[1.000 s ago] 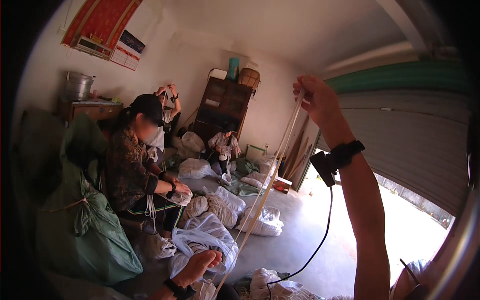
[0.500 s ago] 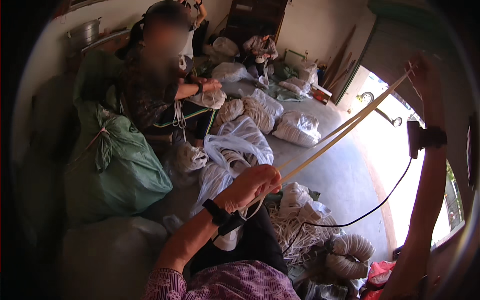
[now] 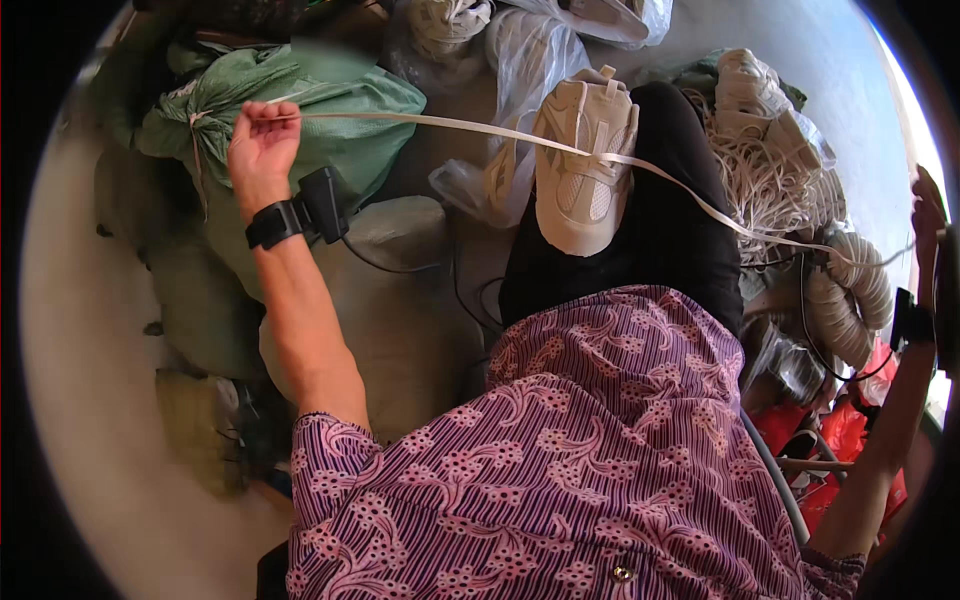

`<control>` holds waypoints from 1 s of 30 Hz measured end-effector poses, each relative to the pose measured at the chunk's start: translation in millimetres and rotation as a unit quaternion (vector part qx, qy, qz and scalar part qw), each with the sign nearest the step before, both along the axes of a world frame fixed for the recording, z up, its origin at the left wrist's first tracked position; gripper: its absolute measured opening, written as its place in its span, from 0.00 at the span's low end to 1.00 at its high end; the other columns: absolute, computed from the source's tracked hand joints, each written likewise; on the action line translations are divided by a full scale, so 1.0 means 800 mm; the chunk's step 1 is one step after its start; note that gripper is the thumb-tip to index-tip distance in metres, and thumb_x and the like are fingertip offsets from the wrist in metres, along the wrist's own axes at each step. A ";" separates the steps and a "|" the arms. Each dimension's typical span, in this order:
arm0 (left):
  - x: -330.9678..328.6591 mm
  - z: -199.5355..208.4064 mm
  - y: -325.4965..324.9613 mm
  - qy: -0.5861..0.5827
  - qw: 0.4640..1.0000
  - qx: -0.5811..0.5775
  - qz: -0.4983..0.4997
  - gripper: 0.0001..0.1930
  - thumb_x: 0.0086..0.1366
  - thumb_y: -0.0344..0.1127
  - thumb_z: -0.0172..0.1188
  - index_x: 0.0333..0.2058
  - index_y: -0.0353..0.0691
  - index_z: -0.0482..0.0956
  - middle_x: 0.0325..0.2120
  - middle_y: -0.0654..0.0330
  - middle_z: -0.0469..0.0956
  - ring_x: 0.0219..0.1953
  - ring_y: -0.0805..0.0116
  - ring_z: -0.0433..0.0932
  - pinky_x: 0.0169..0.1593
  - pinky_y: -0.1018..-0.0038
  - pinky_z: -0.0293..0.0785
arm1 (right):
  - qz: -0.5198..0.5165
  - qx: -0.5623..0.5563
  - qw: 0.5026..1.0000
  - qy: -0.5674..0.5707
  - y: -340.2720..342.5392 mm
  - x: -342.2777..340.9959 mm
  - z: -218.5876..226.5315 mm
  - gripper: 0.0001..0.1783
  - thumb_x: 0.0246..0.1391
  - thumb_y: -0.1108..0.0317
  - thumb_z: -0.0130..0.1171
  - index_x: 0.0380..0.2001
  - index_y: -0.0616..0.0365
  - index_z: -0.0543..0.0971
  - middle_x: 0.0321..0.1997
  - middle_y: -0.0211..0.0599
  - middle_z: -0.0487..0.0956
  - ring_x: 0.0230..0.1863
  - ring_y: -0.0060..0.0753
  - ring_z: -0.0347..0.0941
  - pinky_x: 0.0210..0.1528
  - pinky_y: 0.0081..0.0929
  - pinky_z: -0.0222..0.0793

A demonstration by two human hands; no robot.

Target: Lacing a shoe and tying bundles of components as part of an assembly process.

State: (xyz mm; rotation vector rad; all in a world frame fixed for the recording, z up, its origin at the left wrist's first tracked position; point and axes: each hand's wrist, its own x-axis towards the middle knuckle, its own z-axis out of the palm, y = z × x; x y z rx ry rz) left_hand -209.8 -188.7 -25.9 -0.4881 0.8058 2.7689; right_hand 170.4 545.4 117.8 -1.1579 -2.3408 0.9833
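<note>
My left hand (image 3: 262, 145) is raised at the upper left, its fingers pinched on one end of a flat white strap (image 3: 520, 135). The strap runs taut to the right, across my pale sneaker (image 3: 583, 165) and black trouser leg (image 3: 655, 230), to my right hand (image 3: 928, 215) at the far right edge. That hand is closed on the strap's other end, partly cut off by the rim. Both wrists carry black bands with a small device and a cable.
A tied green sack (image 3: 330, 110) lies behind my left hand, grey-green sacks (image 3: 400, 300) below it. Clear plastic bags (image 3: 530, 50) sit at the top. Bundles of white cord and coiled strap (image 3: 790, 170) pile at the right, above red packaging (image 3: 840, 440).
The view has tilted down onto my lap and foot. My arms have spread wide apart, the left hand swinging out to the left, pulling the strap taut across my shoe.
</note>
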 end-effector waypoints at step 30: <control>0.110 -0.002 0.035 0.015 0.779 -0.529 -0.337 0.19 0.69 0.51 0.47 0.35 0.39 0.74 0.12 0.76 0.52 0.10 0.86 0.48 0.13 0.84 0.44 | 0.489 0.274 0.824 -0.083 -0.429 -0.171 -0.215 0.03 0.41 0.71 0.54 0.20 0.57 0.75 0.26 0.35 0.75 0.36 0.38 0.71 0.40 0.36 0.62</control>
